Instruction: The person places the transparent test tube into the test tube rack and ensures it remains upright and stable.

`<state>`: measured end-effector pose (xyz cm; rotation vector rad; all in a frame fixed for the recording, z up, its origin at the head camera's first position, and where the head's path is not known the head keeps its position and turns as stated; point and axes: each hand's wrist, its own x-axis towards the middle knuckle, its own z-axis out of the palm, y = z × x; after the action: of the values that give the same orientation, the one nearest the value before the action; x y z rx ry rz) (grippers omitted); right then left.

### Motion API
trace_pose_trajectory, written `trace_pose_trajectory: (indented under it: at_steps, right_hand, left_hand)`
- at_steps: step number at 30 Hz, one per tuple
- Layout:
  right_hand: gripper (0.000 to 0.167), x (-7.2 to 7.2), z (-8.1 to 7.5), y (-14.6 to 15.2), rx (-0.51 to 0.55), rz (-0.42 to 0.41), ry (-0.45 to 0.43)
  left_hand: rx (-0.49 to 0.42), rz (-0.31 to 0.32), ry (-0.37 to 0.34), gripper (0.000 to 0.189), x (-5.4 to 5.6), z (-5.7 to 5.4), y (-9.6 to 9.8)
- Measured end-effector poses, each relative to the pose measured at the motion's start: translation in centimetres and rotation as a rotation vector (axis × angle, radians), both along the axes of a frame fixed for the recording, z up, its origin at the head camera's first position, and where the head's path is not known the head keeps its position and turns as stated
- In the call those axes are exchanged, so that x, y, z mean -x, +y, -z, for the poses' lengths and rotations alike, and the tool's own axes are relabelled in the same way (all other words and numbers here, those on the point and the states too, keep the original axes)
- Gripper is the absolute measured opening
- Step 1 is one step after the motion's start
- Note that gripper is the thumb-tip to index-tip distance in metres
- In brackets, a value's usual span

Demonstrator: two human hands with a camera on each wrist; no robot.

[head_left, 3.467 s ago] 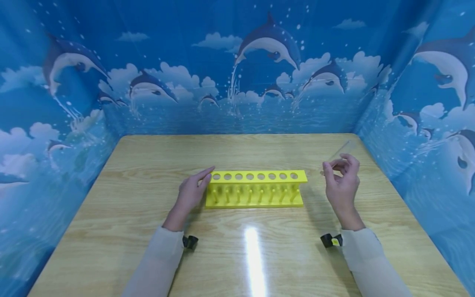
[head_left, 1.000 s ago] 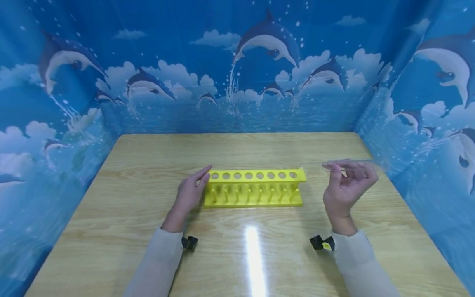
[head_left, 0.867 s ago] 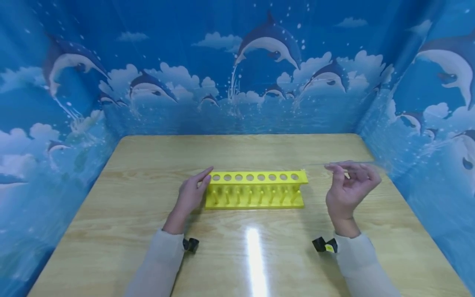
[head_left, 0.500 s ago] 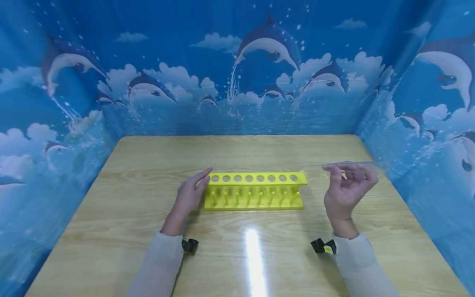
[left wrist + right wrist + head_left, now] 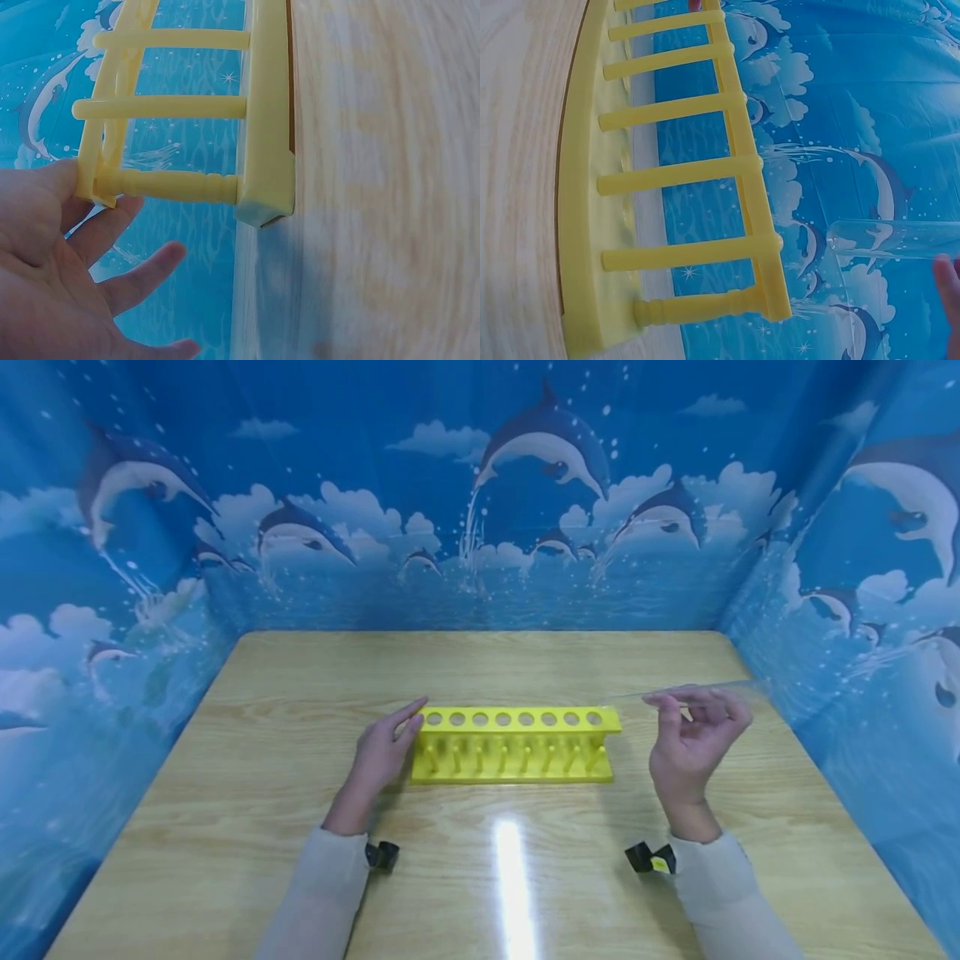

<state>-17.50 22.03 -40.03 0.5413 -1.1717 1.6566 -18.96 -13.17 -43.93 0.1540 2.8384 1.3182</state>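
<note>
Yellow rack [image 5: 514, 729], centre of frame, its left end pinched by the left hand [image 5: 381, 750]; clear tube [image 5: 889, 238], right of frame, pinched near-level by the right hand [image 5: 692, 752]. Apparent step: bringing tube to rack; next likely calls for uprighting it.

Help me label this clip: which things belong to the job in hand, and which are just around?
Job:
yellow rack, gripped by left hand
clear tube, held by right hand

Just around:
table
dolphin-print backdrop
black wrist devices
</note>
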Motion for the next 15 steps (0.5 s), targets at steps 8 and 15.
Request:
trace_pose_trajectory:
  at_steps: [8, 15]
  right_hand:
    - [0.036, 0.0, 0.5, -0.1, -0.049, -0.033, -0.062]
    - [0.037, 0.1, 1.1, -0.1, -0.146, -0.007, -0.112]
  left_hand:
    - [0.011, -0.006, 0.007, 0.044, -0.1, -0.1, 0.1]
    - [0.017, -0.013, -0.005, 0.043, -0.1, -0.2, 0.1]
